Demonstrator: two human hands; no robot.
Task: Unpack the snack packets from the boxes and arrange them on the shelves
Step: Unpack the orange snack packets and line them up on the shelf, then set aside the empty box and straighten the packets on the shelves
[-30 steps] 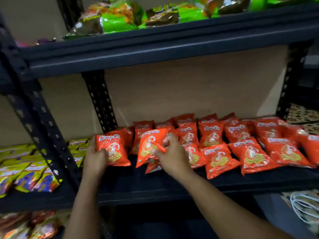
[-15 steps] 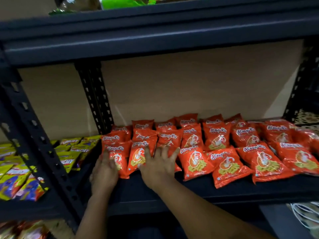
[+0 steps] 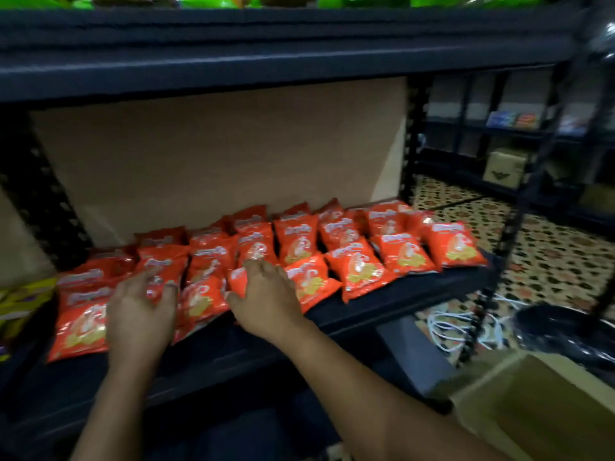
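Note:
Several red-orange snack packets (image 3: 352, 267) lie in overlapping rows on the dark metal shelf (image 3: 382, 304). My left hand (image 3: 139, 311) hovers flat, fingers spread, over the front-left packets (image 3: 80, 327). My right hand (image 3: 266, 294) lies palm down with relaxed fingers on a packet (image 3: 238, 277) near the middle of the front row. Neither hand grips anything. An open cardboard box (image 3: 532, 400) stands on the floor at the lower right.
Green packets (image 3: 206, 0) fill the shelf above. Yellow and purple packets (image 3: 23, 297) lie in the bay to the left. A perforated upright (image 3: 411, 141) bounds the bay on the right. White cables (image 3: 456, 327) and a black bowl (image 3: 565, 331) lie on the patterned floor.
The view has swung right, showing the floor and box. My right hand let go of the packet it held a second ago; both hands now lie flat over the front packets.

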